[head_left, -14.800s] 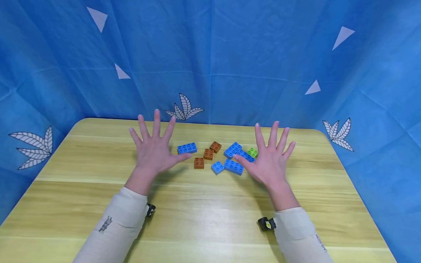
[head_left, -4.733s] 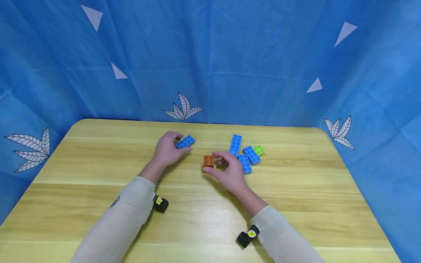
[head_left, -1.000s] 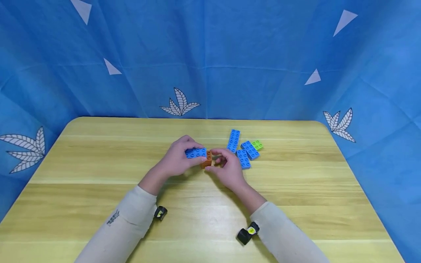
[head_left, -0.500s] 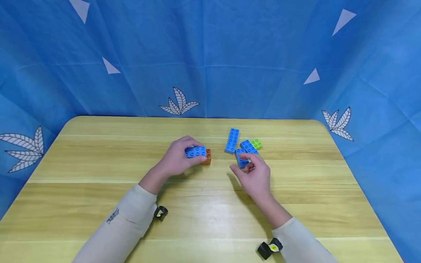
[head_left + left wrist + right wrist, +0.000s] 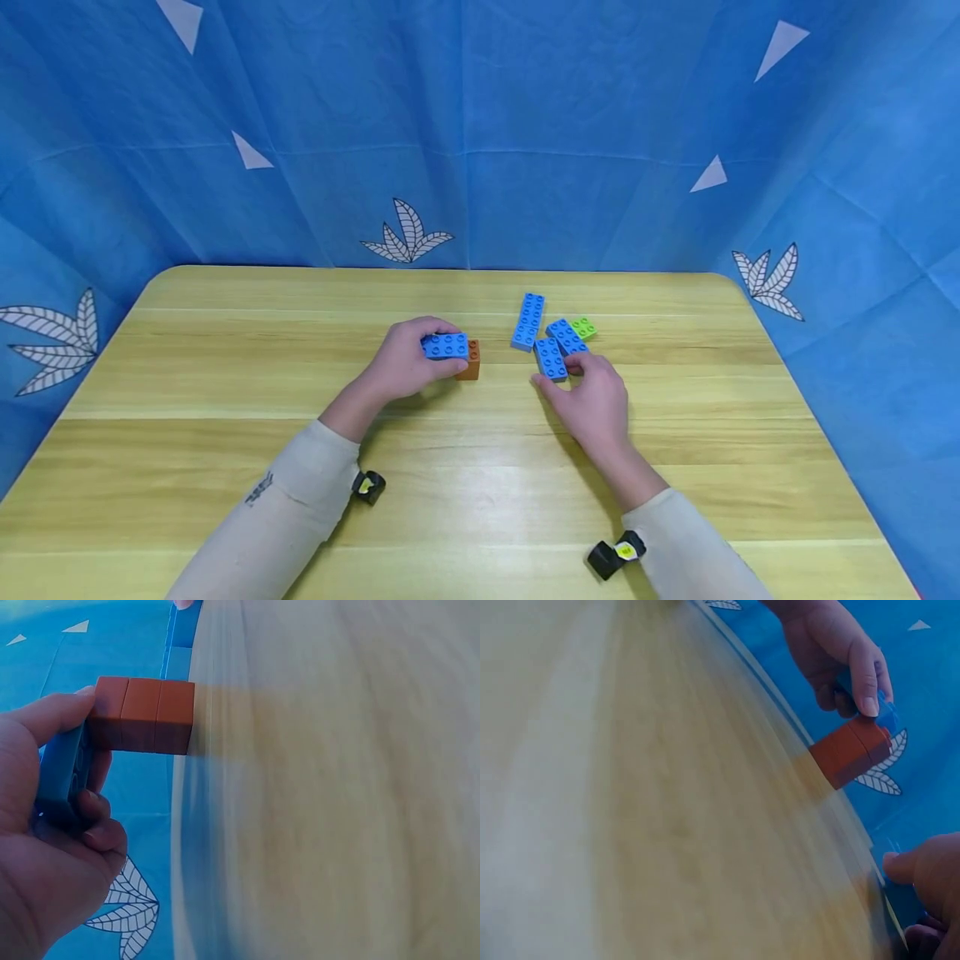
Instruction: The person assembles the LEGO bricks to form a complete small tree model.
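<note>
- The held blue brick is in the middle of the head view, and its right end lies over the left part of the top of the brown stack. The left wrist view shows three brown bricks one on another. I cannot tell whether the blue one is fully pressed down.
- The left hand pinches this blue brick between its thumb and its fingers, at the same place as half a second ago.
- The newest change is at the right hand. One second ago it was at the brown stack; now it has come down to the second blue brick, right of the centre. Its thumb is at the lower left of this brick and its fingers are at the right side. Whether they already grip it, I cannot tell.
- For the building, I judge that this means the stack needs only the left hand for support, and the right one is free to fetch another part.
- Just beyond, the third blue brick lies beside the second one, with the green brick at its upper right. The long blue row lies a little to the left of them.
- All this is on the tabletop, in front of the blue cloth which fills the upper part of the frame.
</note>
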`<state>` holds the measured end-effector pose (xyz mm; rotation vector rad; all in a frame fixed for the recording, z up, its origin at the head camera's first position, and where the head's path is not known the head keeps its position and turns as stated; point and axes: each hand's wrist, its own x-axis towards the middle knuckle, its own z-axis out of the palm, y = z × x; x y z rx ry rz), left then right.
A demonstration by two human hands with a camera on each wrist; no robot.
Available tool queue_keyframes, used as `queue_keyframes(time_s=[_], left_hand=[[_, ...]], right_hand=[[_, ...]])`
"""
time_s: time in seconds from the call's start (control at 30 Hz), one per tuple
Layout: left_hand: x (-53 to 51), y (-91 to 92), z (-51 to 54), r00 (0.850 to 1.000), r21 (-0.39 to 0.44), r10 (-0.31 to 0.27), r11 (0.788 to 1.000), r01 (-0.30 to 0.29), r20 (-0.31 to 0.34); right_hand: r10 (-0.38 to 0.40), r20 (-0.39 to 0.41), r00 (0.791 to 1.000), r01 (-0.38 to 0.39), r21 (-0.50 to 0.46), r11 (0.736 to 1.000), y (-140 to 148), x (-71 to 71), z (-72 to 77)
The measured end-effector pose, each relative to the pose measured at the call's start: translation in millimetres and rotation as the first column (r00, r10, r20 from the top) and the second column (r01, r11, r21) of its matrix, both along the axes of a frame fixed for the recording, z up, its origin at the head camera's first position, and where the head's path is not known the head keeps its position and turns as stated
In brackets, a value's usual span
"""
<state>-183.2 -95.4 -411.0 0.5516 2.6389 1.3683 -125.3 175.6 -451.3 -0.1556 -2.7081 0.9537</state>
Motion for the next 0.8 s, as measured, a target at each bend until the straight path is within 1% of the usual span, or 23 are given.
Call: queue_keyframes(time_s=[0.13, 0.2, 0.3, 0.4, 0.47, 0.53, 0.6, 0.67, 0.8], left_hand=[[-1.0, -0.2, -0.4, 1.000, 0.008, 0.003, 1.000, -0.003, 0.026], [-1.4, -0.4, -0.6, 0.999, 0.011, 0.006, 1.000, -0.007, 0.037], [-2.2, -0.8, -0.6, 0.999, 0.012, 0.007, 1.000, -0.008, 0.045], [-2.6, -0.9, -0.3, 0.999, 0.011, 0.006, 1.000, -0.006, 0.046], [-2.7, -0.8, -0.3, 0.999, 0.009, 0.005, 1.000, -0.005, 0.044], [-2.8, -0.8, -0.6, 0.999, 0.012, 0.003, 1.000, -0.003, 0.044], [-3.1, -0.8, -1.0, 0.999, 0.018, -0.001, 1.000, 0.001, 0.044], [-3.7, -1.2, -1.6, 0.999, 0.023, -0.005, 1.000, 0.004, 0.043], [-4.7, -2.3, -2.5, 0.999, 0.028, -0.007, 1.000, 0.006, 0.041]], right_hand=[[0.002, 0.028, 1.000, -0.002, 0.010, 1.000, 0, -1.5, 1.3], [0.002, 0.023, 1.000, -0.001, -0.013, 1.000, 1, -0.7, 1.2], [0.000, -0.001, 1.000, 0.000, -0.071, 0.998, 1, 1.4, 1.2], [0.015, -0.021, 1.000, -0.019, -0.170, 0.985, 2, 3.7, 1.1], [0.047, -0.034, 0.998, -0.054, -0.254, 0.966, 2, 5.4, 1.5], [0.086, -0.050, 0.995, -0.098, -0.338, 0.936, 0, 7.2, 1.9], [0.124, -0.069, 0.990, -0.142, -0.414, 0.899, -3, 8.3, 2.5], [0.157, -0.083, 0.984, -0.177, -0.471, 0.864, -7, 8.3, 3.5], [0.205, -0.100, 0.974, -0.225, -0.574, 0.788, -15, 4.8, 4.0]])
